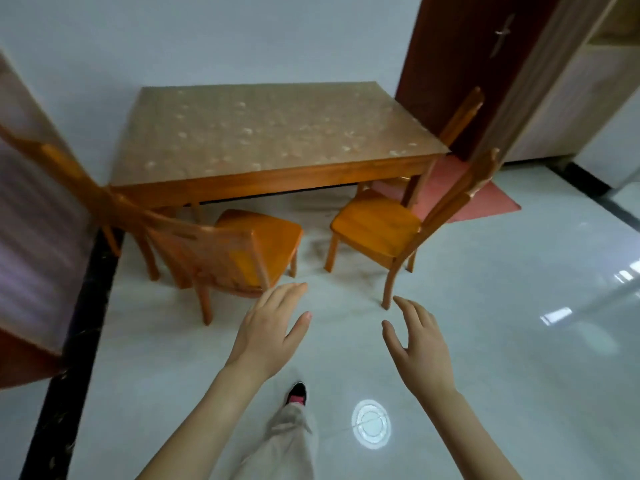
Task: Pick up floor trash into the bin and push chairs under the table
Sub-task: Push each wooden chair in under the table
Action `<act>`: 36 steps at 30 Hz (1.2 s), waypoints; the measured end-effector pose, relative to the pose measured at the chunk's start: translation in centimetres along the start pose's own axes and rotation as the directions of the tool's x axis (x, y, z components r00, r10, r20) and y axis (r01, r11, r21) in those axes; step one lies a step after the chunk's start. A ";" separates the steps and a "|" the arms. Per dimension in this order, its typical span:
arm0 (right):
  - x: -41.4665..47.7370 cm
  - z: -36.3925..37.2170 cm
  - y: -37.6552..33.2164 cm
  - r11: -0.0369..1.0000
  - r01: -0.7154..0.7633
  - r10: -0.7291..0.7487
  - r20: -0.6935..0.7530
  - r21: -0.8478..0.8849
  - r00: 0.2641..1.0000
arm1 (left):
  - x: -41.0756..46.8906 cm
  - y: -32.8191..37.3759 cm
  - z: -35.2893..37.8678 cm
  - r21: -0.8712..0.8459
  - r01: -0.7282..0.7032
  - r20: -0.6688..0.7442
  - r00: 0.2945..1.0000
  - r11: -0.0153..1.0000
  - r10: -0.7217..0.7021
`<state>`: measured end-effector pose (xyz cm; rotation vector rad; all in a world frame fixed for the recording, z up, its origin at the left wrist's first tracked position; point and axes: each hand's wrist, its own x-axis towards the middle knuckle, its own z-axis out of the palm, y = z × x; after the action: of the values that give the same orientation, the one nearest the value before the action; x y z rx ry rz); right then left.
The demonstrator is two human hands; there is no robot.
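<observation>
Nearest the camera, a trouser leg and a dark shoe (pixel 297 393) are seen on the glossy pale tiled floor (pixel 502 341), beside a round reflection of a ceiling light. Above these, the left hand (pixel 268 332) and right hand (pixel 420 346) are held out empty, fingers loosely spread. Beyond them two wooden chairs, the left chair (pixel 239 251) and the right chair (pixel 384 226), are stood pulled out from the table (pixel 270 133), whose top is covered by a patterned sheet. A third chair (pixel 460 116) and a red mat (pixel 485 199) are seen by the dark door (pixel 457 64). No writing can be read.
</observation>
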<state>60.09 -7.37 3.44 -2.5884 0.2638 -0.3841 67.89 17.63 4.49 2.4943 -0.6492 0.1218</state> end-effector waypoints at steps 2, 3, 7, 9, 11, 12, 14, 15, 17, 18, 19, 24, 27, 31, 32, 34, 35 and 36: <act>3.6 0.4 1.2 0.999 -0.040 0.039 -0.032 -0.022 0.999 | 4.5 -0.6 1.5 -0.011 -0.046 0.018 0.999 0.999 0.046; 5.5 0.5 1.6 0.998 -0.059 0.057 -0.047 -0.029 0.997 | 7.0 -0.7 2.0 -0.015 -0.069 0.026 0.997 0.997 0.070; 13.0 -0.4 2.8 0.990 -0.117 0.108 -0.110 -0.077 0.988 | 17.3 -0.8 2.6 0.010 -0.162 0.085 0.983 0.987 0.160; 16.5 -1.0 3.6 0.983 -0.143 0.125 -0.159 -0.112 0.979 | 22.5 -0.6 3.0 0.015 -0.231 0.110 0.967 0.973 0.228; 19.2 -1.6 4.9 0.976 -0.174 0.147 -0.195 -0.132 0.970 | 27.3 0.0 3.9 0.012 -0.302 0.161 0.942 0.953 0.296; 20.3 -1.8 5.7 0.970 -0.199 0.168 -0.206 -0.140 0.964 | 29.4 0.6 4.5 0.010 -0.334 0.187 0.927 0.943 0.326; 21.9 -2.0 7.6 0.952 -0.268 0.233 -0.216 -0.150 0.948 | 32.7 1.9 6.2 0.006 -0.382 0.228 0.901 0.924 0.370; 22.4 -2.0 8.7 0.942 -0.301 0.265 -0.222 -0.149 0.938 | 33.9 2.7 7.2 0.003 -0.397 0.248 0.890 0.918 0.384; 23.1 -2.4 10.7 0.926 -0.355 0.318 -0.240 -0.129 0.917 | 36.1 4.2 9.4 -0.015 -0.410 0.277 0.875 0.912 0.398; 23.5 -2.7 11.9 0.919 -0.376 0.340 -0.248 -0.116 0.907 | 37.1 5.1 10.7 -0.026 -0.416 0.290 0.867 0.909 0.405; 23.9 -3.0 13.2 0.913 -0.395 0.358 -0.256 -0.107 0.898 | 38.0 6.0 12.0 -0.035 -0.423 0.308 0.857 0.905 0.413; 27.4 -5.4 21.7 0.895 -0.436 0.401 -0.254 -0.098 0.880 | 43.7 11.3 18.8 -0.010 -0.488 0.370 0.809 0.873 0.456; 31.1 -7.9 27.8 0.915 -0.381 0.355 -0.185 -0.133 0.917 | 47.8 15.0 22.3 0.078 -0.535 0.342 0.807 0.841 0.481; 37.3 -12.5 35.9 0.931 -0.345 0.330 -0.127 -0.118 0.935 | 53.2 20.7 26.3 0.100 -0.460 0.325 0.853 0.882 0.408; 39.0 -13.6 37.6 0.937 -0.330 0.317 -0.115 -0.116 0.941 | 54.5 22.1 27.1 0.097 -0.419 0.313 0.874 0.903 0.372; 42.2 -15.3 40.5 0.953 -0.280 0.273 -0.077 -0.119 0.959 | 56.8 24.5 28.7 0.089 -0.359 0.288 0.902 0.929 0.321; 43.8 -15.8 41.7 0.961 -0.248 0.243 -0.058 -0.122 0.968 | 57.8 25.4 29.5 0.088 -0.332 0.286 0.912 0.939 0.295; 45.3 -16.1 42.9 0.968 -0.215 0.212 -0.039 -0.127 0.977 | 58.8 26.1 30.1 0.086 -0.304 0.286 0.920 0.949 0.269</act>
<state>92.79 -62.87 4.95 -2.6482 0.5892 -0.3302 105.71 -42.51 4.77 2.5462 -1.1571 -0.0754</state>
